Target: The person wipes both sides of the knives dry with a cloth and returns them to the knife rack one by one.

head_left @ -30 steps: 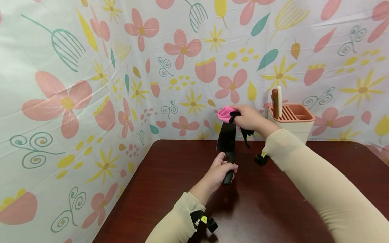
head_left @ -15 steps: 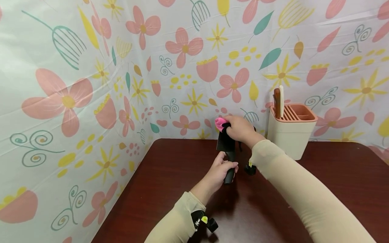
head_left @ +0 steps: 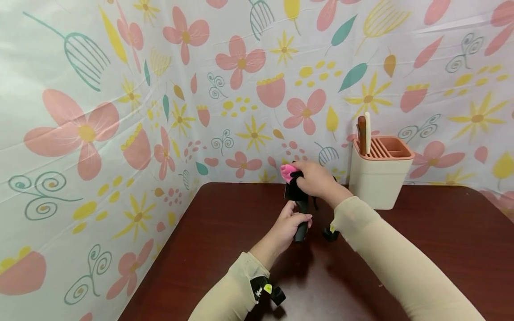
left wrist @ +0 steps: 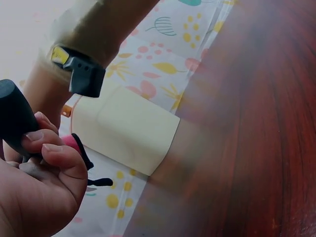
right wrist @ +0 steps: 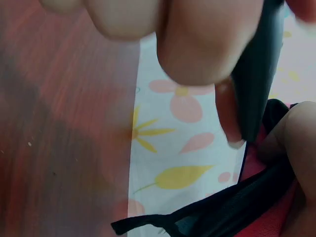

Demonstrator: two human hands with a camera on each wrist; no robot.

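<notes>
My left hand [head_left: 283, 227] grips the dark handle of a black, broad-bladed cleaver [head_left: 299, 234], its blade pointing away from me. The same handle [left wrist: 14, 116] shows inside my curled left fingers in the left wrist view. Against the blade, my right hand [head_left: 317, 179] holds a bunched pink cloth with black edging [head_left: 288, 173]. Hand and cloth cover much of the blade. In the right wrist view the cloth's loose black edging [right wrist: 222, 205] hangs beside the cleaver's handle [right wrist: 257, 74].
A cream knife holder [head_left: 375, 185] with a salmon slotted top stands at the back right. A brown handle [head_left: 362, 136] and a white handle [head_left: 367, 133] stick up from it. The reddish-brown table [head_left: 225, 223] meets a flower-patterned sheet [head_left: 241, 107] behind and to the left.
My right hand and the pink cloth have come down along the blade toward the handle, mostly in the first half second. My left hand has kept its grip in nearly the same place.
</notes>
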